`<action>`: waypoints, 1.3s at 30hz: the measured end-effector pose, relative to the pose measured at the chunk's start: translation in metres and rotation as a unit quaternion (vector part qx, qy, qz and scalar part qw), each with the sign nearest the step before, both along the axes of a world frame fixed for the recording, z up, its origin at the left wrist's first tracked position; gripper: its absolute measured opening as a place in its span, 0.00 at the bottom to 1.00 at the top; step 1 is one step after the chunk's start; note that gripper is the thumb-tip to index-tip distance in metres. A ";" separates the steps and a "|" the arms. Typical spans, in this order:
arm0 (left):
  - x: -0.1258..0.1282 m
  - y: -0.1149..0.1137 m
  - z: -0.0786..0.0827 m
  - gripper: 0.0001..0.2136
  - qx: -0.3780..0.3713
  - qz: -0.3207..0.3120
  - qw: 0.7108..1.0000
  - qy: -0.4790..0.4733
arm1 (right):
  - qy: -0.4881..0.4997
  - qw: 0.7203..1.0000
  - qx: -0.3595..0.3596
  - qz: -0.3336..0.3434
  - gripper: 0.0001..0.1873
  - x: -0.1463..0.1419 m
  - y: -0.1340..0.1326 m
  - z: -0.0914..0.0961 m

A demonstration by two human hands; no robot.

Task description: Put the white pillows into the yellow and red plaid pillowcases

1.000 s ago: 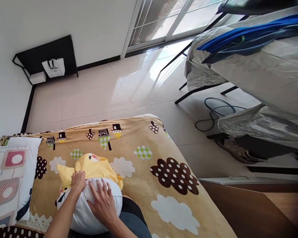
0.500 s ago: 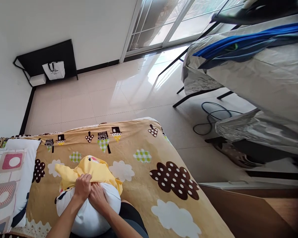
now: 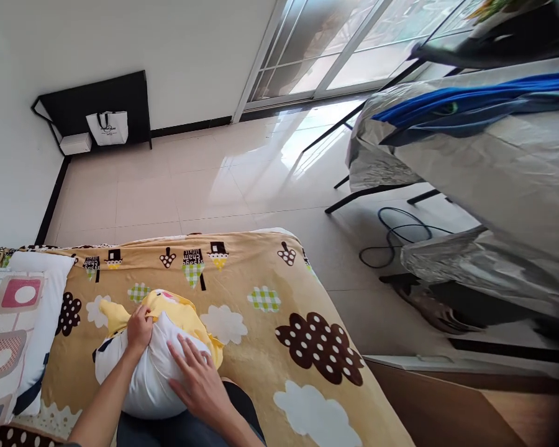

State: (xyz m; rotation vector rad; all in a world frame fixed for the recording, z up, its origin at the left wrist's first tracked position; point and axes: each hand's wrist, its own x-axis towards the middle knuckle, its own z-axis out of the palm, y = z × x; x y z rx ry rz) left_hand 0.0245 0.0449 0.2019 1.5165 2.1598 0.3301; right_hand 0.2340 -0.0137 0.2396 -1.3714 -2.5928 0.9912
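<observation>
A white pillow (image 3: 146,385) rests on my lap at the bed's near edge, its far end inside a yellow pillowcase (image 3: 174,309). My left hand (image 3: 138,329) is closed on the yellow pillowcase's edge at the top of the pillow. My right hand (image 3: 199,380) lies flat on the white pillow with its fingers spread. Under both is a tan blanket (image 3: 261,335) printed with clouds and trees.
A patterned pillow (image 3: 9,323) lies at the bed's left. Beyond the bed is tiled floor (image 3: 177,186) with a black shelf and white bag (image 3: 108,126) against the wall. A covered rack (image 3: 484,161) and a black cable (image 3: 400,233) stand at the right.
My right hand has let go of the pillowcase edge and spread flat on the pillow. My left hand has pulled the yellow pillowcase a little to the left.
</observation>
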 end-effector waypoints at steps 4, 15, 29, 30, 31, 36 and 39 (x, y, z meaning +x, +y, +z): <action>-0.004 0.003 -0.006 0.10 -0.022 0.001 0.999 0.024 | 0.020 0.998 -0.003 0.064 0.35 -0.033 -0.008 -0.026; -0.014 0.004 0.004 0.13 -0.084 -0.128 0.984 0.091 | 0.029 0.990 0.128 0.043 0.28 -0.115 0.038 -0.083; -0.029 0.021 0.021 0.14 -0.109 -0.208 0.962 0.142 | 0.063 0.986 0.149 -0.028 0.32 -0.035 -0.008 -0.050; -0.029 0.022 0.020 0.13 -0.110 -0.207 0.962 0.142 | 0.068 0.988 0.134 -0.021 0.32 -0.035 -0.010 -0.049; -0.028 0.023 0.020 0.13 -0.111 -0.208 0.961 0.142 | 0.071 0.991 0.116 -0.015 0.33 -0.036 -0.009 -0.047; -0.020 0.012 0.021 0.14 -0.118 -0.225 0.956 0.149 | 0.089 0.995 0.006 0.032 0.32 -0.060 0.020 -0.044; -0.016 0.000 0.021 0.15 -0.122 -0.234 0.952 0.154 | 0.085 0.994 -0.036 0.058 0.24 -0.074 0.035 -0.048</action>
